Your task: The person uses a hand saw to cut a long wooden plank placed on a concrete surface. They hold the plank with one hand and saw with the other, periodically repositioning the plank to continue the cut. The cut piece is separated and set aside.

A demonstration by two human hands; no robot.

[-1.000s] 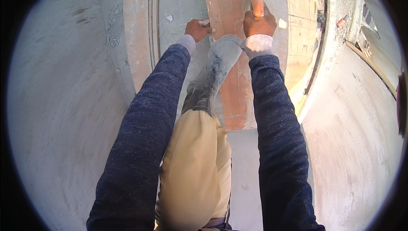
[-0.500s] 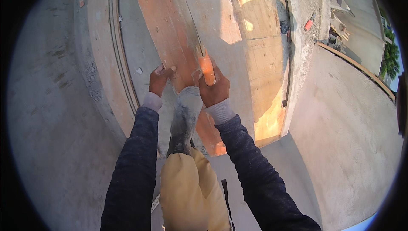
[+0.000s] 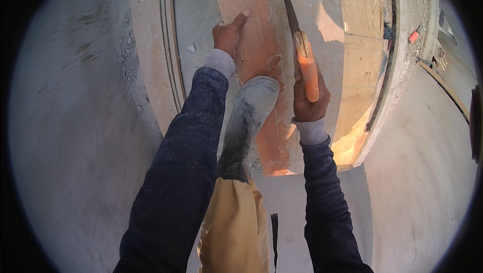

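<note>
My left hand [image 3: 226, 39] grips the left edge of a long reddish wooden board [image 3: 259, 31], thumb on its top. My right hand [image 3: 306, 103] is wrapped round the orange-and-wood handle [image 3: 309, 72] of a hand saw, whose long tapering blade [image 3: 288, 4] points away from me along the board's right side; whether it is in a cut I cannot tell. A dusty dark boot [image 3: 244, 117], below khaki trousers, rests on the board between my arms, its toe just below my left hand.
Pale plywood [image 3: 362, 57], sunlit in patches, lies to the right. A grooved strip [image 3: 170, 47] runs along the left beside rubble [image 3: 128, 57]. On the right are a rough concrete ledge [image 3: 410, 57], a small red object [image 3: 414, 36] and a long timber [image 3: 448, 89].
My left hand has moved forward along the board's edge, farther beyond the boot. My right hand has come back toward me with the saw compared with a second ago. The view has also shifted.
</note>
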